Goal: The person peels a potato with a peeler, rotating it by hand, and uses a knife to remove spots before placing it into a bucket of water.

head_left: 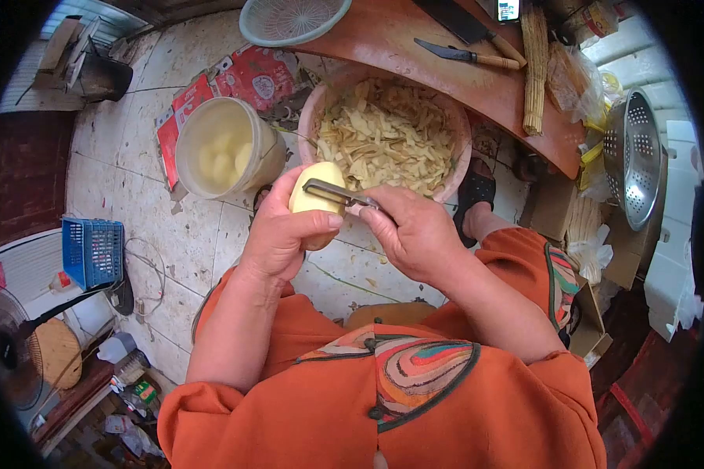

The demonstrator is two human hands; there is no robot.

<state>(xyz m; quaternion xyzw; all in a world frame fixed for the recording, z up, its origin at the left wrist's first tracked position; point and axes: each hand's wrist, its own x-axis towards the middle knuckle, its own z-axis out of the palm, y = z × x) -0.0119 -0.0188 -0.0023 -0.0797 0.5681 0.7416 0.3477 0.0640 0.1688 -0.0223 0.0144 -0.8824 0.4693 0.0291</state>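
Observation:
My left hand [278,234] is wrapped round a pale yellow potato [318,178], most of whose visible surface is bare of skin. In my right hand [414,232] is a peeler [330,190], its dark metal head lying across the potato's face. Its handle is mostly hidden by my fingers. Just beyond both hands stands a pink basin [308,117] heaped with potato peelings [387,137]. To the left of it, a whitish bucket [186,168] holds several peeled potatoes [225,160] in cloudy liquid.
On the wooden table [368,35] lie a cleaver [455,19], a knife [461,56] and a pale plastic colander [293,19]. A metal colander [637,160] stands at right. Flattened red cardboard [258,78] covers some floor. A blue crate [92,252] and a fan [8,344] are at left.

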